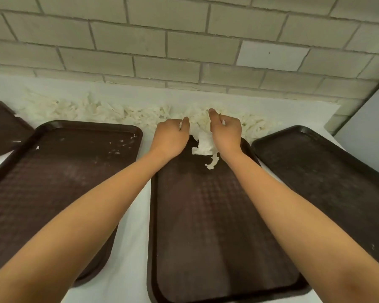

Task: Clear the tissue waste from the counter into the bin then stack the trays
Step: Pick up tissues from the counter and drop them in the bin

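A person's left hand (172,136), fingers curled, pinches a bit of the shredded tissue (85,110) at the back edge of the counter (131,248). The right hand (225,132), just beside it, grips a tissue wad (204,145) whose loose end hangs onto the far end of the middle tray (206,226). The shredded tissue lies in a long band along the counter's back edge, against the tiled wall (184,40). Four dark brown trays lie flat on the white counter: a far-left tray (0,125) cut by the frame, a second tray (64,171) flecked with white bits, the middle tray under both forearms, and a right tray (326,171) near the right-hand corner.
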Demonstrator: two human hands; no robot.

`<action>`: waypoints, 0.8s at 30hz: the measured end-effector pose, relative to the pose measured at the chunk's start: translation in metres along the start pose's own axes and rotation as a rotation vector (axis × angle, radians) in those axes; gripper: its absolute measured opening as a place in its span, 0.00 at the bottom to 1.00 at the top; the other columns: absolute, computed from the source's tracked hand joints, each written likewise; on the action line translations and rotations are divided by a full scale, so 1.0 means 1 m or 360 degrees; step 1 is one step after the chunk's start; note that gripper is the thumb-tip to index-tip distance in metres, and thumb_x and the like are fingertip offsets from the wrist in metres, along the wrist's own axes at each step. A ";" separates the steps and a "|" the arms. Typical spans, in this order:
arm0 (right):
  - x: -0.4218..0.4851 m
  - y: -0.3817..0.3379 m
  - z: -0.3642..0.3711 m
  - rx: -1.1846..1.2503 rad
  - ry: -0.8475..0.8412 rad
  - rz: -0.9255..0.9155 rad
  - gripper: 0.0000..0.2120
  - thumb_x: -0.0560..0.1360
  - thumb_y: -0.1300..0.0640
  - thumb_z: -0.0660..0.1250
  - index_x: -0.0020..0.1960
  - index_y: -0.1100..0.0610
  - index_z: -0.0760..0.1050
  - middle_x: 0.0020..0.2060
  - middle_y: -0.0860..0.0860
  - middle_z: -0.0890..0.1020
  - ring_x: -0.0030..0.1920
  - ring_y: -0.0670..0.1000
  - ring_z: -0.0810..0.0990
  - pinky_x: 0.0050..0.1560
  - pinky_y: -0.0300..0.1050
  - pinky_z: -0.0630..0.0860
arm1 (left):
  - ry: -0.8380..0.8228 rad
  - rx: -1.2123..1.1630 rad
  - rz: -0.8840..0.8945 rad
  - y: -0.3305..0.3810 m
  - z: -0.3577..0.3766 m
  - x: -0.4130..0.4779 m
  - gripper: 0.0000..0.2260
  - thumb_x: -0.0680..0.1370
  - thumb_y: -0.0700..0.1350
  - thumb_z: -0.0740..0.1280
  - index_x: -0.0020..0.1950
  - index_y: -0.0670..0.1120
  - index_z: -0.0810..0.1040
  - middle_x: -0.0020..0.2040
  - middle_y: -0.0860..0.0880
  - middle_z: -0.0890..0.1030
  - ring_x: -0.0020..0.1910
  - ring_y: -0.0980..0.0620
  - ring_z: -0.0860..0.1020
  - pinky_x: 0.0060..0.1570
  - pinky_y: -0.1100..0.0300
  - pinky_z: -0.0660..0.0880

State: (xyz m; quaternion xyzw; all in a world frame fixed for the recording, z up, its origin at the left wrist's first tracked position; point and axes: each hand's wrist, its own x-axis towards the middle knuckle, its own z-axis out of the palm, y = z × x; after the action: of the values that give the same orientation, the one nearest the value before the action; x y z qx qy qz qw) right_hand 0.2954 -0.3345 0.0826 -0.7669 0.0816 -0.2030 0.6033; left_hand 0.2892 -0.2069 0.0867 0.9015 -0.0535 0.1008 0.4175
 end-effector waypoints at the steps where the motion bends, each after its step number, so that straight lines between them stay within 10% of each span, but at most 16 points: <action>1: -0.006 -0.001 -0.004 -0.0006 -0.0015 -0.0006 0.26 0.76 0.52 0.64 0.25 0.57 0.57 0.22 0.51 0.60 0.25 0.49 0.58 0.33 0.42 0.61 | 0.0008 -0.0020 0.0008 0.002 0.001 -0.007 0.23 0.82 0.48 0.53 0.28 0.42 0.59 0.25 0.46 0.65 0.26 0.51 0.65 0.30 0.58 0.59; 24: -0.225 -0.039 -0.138 -0.0090 0.0241 -0.0093 0.25 0.76 0.59 0.63 0.21 0.54 0.61 0.16 0.44 0.62 0.20 0.44 0.61 0.25 0.34 0.61 | -0.0260 -0.0193 0.0213 0.069 -0.007 -0.242 0.23 0.82 0.48 0.54 0.27 0.45 0.65 0.26 0.50 0.69 0.26 0.55 0.67 0.29 0.65 0.61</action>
State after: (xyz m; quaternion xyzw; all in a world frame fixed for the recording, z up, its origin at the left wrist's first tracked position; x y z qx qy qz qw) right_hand 0.0308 -0.3639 0.0978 -0.7681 0.1103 -0.2754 0.5675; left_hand 0.0403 -0.2431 0.0872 0.8741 -0.1536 0.0512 0.4579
